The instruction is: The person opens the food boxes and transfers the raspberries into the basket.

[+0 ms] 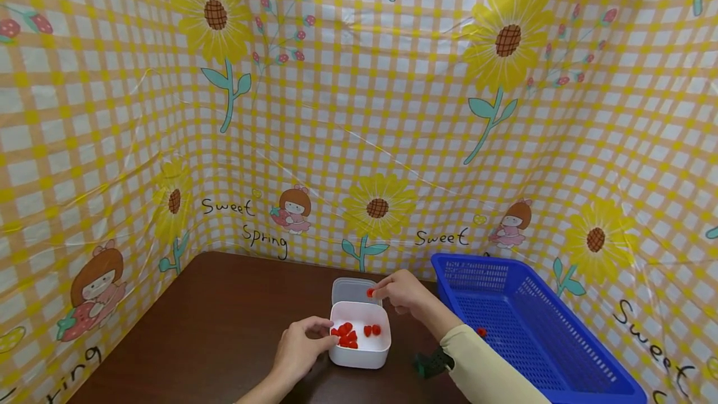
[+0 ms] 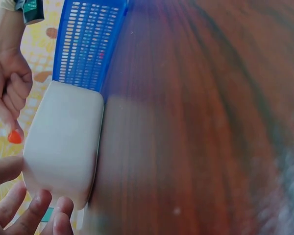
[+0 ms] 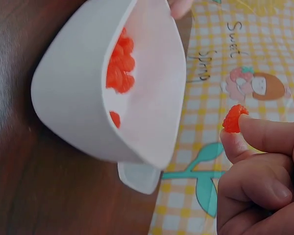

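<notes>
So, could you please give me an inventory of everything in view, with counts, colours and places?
Table: one, dark brown, beneath everything
Checked cloth: at least one, yellow-orange-white, behind and at the sides
Basket: one, blue, right side
Container: one, white, lower centre
Lid: one, translucent, behind the container
Contained berries: several, exact count unclear, red, inside the container
Basket berry: one, red, in the basket
Held berry: one, red, pinched near the lid
Wrist device: one, dark green, at the right wrist
Sleeve: one, pale yellow, right forearm
Left hand: one, bare, at the container's left side
Right hand: one, bare, near the lid
</notes>
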### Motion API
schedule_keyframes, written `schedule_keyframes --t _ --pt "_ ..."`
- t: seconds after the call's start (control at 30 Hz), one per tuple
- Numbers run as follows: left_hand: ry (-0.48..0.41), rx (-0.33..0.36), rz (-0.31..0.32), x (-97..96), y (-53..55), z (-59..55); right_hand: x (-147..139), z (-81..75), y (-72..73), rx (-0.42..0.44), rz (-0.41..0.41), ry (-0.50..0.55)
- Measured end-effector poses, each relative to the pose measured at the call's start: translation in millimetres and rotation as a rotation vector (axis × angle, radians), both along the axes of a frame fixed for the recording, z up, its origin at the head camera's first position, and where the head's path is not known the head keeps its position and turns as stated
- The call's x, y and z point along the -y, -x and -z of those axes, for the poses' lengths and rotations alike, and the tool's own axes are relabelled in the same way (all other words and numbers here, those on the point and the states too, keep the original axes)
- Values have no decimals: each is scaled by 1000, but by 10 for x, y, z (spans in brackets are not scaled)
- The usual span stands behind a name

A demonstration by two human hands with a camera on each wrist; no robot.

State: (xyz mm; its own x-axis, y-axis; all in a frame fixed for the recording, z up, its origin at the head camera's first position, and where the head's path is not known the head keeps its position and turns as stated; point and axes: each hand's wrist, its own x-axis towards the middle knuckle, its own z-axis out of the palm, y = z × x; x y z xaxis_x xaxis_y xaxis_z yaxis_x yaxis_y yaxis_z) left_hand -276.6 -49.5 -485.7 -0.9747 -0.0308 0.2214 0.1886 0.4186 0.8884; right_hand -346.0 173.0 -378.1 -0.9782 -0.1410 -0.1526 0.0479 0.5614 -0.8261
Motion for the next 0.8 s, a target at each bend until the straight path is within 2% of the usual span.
schedule_keyframes --t 0.33,0.57,0.8 --pt "-11 3 -3 -4 -15 1 -344 -156 137 -22 44 29" --pt "-7 -2 -20 24 -25 -6 -606 -268 190 -30 34 31" --pt "-3 -8 -10 11 -19 -23 -961 -389 218 -11 21 1"
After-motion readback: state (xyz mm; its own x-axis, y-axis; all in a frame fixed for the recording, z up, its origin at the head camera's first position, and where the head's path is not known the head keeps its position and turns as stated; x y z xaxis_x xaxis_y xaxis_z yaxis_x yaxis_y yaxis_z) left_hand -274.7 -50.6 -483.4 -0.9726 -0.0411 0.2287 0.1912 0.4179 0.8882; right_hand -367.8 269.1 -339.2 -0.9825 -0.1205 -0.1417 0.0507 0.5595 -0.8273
